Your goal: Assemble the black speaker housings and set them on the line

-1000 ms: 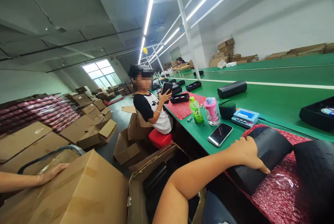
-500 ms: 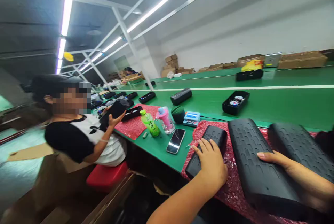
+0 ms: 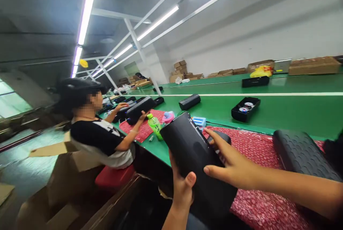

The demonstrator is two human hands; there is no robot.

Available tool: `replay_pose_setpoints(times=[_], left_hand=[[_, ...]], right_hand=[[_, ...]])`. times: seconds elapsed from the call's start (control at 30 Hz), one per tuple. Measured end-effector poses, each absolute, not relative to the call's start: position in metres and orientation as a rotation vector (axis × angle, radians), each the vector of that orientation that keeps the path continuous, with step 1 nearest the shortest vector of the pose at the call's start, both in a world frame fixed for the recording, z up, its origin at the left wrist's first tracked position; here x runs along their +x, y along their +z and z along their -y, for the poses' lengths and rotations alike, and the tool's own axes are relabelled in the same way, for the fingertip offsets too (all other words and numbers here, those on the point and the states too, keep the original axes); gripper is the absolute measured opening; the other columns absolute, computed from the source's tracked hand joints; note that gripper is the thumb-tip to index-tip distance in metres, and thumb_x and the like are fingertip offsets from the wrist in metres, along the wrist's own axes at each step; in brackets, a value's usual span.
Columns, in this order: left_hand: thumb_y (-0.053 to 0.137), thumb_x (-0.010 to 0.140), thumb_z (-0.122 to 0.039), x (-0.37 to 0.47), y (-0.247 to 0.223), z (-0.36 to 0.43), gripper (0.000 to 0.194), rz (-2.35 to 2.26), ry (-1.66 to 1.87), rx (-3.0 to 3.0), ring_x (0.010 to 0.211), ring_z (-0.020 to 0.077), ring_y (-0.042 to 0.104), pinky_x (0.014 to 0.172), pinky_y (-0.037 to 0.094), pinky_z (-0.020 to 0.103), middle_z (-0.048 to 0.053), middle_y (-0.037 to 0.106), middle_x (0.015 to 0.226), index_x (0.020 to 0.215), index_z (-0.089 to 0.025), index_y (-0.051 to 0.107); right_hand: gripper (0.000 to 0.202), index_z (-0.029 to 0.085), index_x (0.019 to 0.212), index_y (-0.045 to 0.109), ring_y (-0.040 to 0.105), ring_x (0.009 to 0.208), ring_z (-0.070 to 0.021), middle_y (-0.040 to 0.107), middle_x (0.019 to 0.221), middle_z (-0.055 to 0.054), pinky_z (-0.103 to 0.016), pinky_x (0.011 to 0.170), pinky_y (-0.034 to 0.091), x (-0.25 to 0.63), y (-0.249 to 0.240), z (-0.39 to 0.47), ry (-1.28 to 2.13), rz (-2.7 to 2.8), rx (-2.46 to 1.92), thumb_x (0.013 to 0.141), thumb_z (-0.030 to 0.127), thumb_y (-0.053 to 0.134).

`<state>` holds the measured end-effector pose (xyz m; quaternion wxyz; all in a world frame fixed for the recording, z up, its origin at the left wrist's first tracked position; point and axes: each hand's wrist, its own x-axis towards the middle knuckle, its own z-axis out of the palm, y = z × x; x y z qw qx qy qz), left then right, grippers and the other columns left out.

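By the red bubble wrap, the left hand clamps a black case — seemingly a handling step; the right hand's grip is unclear — any turn needs steady support.

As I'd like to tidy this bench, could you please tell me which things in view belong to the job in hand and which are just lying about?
Apparently part of the job:
smooth black casing, gripped by the left hand, right hand against it
patterned black casing at right
red bubble wrap

Seemingly just lying about:
green bottle
pink-topped bottle
crumpled yellow plastic
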<state>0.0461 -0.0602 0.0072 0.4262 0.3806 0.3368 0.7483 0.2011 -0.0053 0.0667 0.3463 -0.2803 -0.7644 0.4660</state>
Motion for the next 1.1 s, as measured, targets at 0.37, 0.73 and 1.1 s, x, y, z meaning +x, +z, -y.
replay_pose_setpoints(times=[0.37, 0.73, 1.1], left_hand=[[0.075, 0.069, -0.042, 0.045, 0.000, 0.104, 0.104, -0.809, 1.841, 0.674, 0.110, 0.0321, 0.058, 0.094, 0.045, 0.050, 0.009, 0.059, 0.122, 0.146, -0.037, 0.006], [0.074, 0.067, -0.051, 0.076, 0.013, 0.110, 0.101, -0.958, 1.890, 0.663, 0.117, 0.0340, 0.053, 0.101, 0.040, 0.051, 0.010, 0.055, 0.128, 0.146, -0.033, 0.013], [0.077, 0.050, -0.065, 0.075, 0.011, 0.119, 0.118, -1.021, 1.871, 0.806, 0.122, 0.0397, 0.046, 0.100, 0.040, 0.057, 0.010, 0.051, 0.132, 0.147, -0.033, 0.017]], right_hand=[[0.073, 0.026, 0.130, 0.036, 0.064, 0.070, -0.0208, 0.064, 0.095, -0.003, -0.031, 0.061, 0.051, 0.148, 0.057, -0.009, 2.269, 1.418, -0.571, 0.065, 0.034, 0.068], [0.085, 0.026, 0.135, 0.032, 0.064, 0.090, -0.0257, 0.061, 0.114, -0.006, -0.034, 0.071, 0.053, 0.173, 0.075, 0.004, 2.291, 1.234, -0.551, 0.060, 0.031, 0.072], [0.099, 0.033, 0.146, 0.008, 0.049, 0.121, -0.0289, 0.044, 0.140, -0.005, -0.040, 0.100, 0.043, 0.190, 0.054, 0.007, 2.308, 1.472, -0.496, 0.070, 0.046, 0.069]])
